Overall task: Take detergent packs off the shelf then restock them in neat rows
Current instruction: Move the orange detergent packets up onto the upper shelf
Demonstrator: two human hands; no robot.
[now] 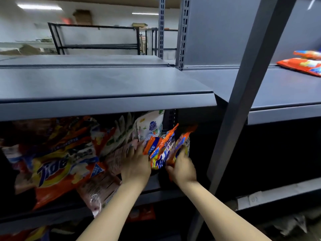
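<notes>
My right hand (182, 168) grips an upright orange Tide pack (164, 153) on the middle shelf (152, 186); my left hand (136, 165) presses flat-fingered at its nine o'clock. A bigger Tide pack (57, 168) lies further toward nine, a white 超能 pouch (150, 126) at twelve. Two orange packs (302, 64) rest at two o'clock.

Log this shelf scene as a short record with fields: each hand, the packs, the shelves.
left hand: fingers straight, pressed against the pink packs
right hand: grip curled round the upright orange Tide packs
white pack: upright behind the orange ones
big Tide pack: lying tilted at left, blurred
upper shelf: bare in this bay
neighbour shelf: two orange packs lying flat
</notes>
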